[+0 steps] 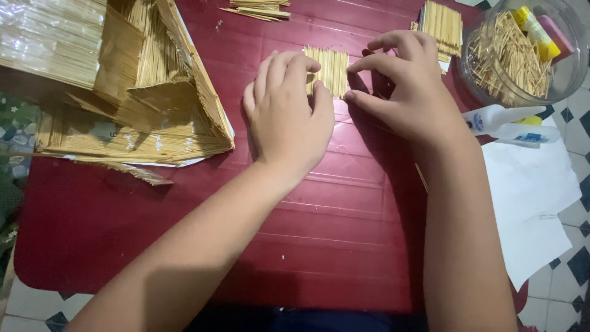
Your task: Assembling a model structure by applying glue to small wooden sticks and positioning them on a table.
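Far to the left of the hands stands a model house point(132, 92) built of pale toothpicks, its sloped roof panels leaning toward them. The left hand point(289, 120) lies palm down on the red table point(153, 233), its fingertips pressing the left edge of a small flat panel of glued toothpicks point(332, 71). The right hand point(409, 92) meets the panel from the other side, thumb and forefinger touching its right edge, so the panel sits flat on the table between both hands. Beyond the right hand lies another toothpick panel point(442, 24). Further right is a clear round plastic container point(522, 52) of loose toothpicks, with a yellow tube inside. Just right of the right wrist lies a white glue bottle point(501, 120) with a blue label, on a white sheet of paper point(531, 197). Below is a white and dark blue tiled floor point(574, 264).
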